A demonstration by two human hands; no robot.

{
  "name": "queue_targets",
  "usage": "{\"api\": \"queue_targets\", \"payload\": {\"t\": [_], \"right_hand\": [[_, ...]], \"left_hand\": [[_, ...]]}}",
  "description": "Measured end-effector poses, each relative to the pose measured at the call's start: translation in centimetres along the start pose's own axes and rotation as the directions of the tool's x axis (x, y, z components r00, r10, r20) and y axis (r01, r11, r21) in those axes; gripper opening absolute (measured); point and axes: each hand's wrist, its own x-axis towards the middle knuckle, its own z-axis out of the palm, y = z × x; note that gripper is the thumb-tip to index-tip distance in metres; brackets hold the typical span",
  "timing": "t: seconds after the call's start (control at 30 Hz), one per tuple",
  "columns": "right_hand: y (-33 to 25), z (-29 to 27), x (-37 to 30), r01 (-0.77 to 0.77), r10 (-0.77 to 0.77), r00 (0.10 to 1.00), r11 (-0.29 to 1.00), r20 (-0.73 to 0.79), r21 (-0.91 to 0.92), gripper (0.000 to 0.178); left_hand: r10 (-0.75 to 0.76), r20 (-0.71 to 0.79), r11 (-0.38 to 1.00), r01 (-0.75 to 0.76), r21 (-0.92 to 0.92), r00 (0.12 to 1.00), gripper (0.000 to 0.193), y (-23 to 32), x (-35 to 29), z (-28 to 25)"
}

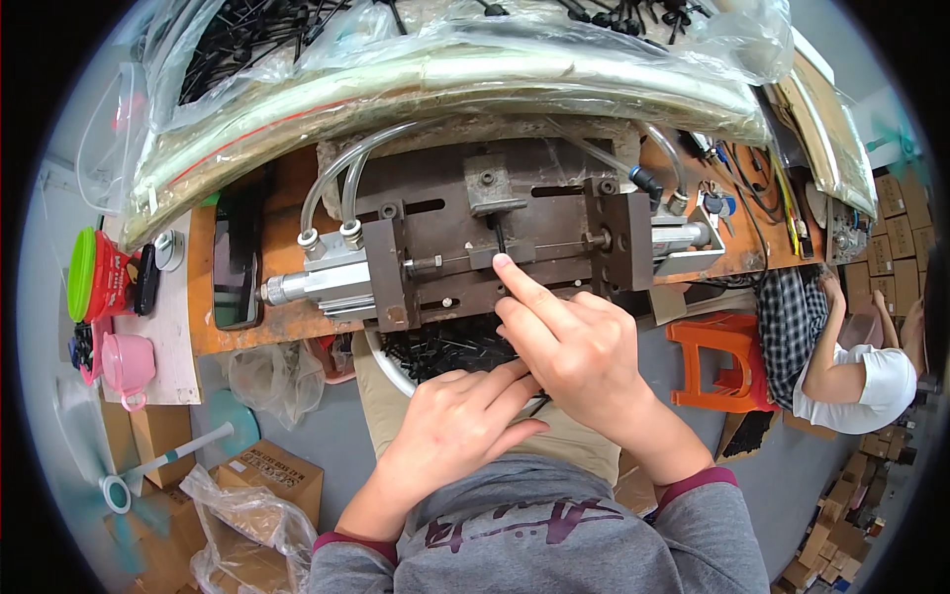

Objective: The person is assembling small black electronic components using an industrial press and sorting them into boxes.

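Observation:
A dark brown metal fixture (440, 188) lies on the bench in front of me, with a silver air cylinder (336, 287) at its left and another silver cylinder (678, 236) at its right. My right hand (584, 346) reaches over its front edge. The outstretched index fingertip touches the small centre block (483, 257), beside a short black rod-like part (498, 230). My left hand (460, 416) is lower, its thumb apart and its fingers pointing right; their tips pass behind the right hand. Below both the fixture and my hands, a white tub (396, 374) holds many thin black parts (445, 346).
Clear plastic sheeting (455, 84) covers a pile of black parts at the back. Clear air hoses (332, 178) arch over the fixture. A phone (236, 257) lies on the left. Orange stool (717, 356) and a seated person (851, 366) are at right; cardboard boxes (272, 480) stand lower left.

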Motion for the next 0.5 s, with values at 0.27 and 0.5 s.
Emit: {"api": "queue_targets", "payload": {"t": [0.27, 0.5], "right_hand": [[7.1, -8.0, 8.4, -0.065, 0.074, 0.958, 0.997, -0.278, 0.042, 0.023], [11.8, -11.7, 16.2, -0.053, 0.092, 0.989, 0.947, 0.111, -0.317, 0.049]], "left_hand": [[0.043, -0.038, 0.999, -0.042, 0.025, 0.998, 0.029, -0.8, -2.0, 0.8], [0.087, -0.041, 0.996, -0.088, -0.026, 0.995, 0.022, 0.1, -3.3, 2.3]]}}
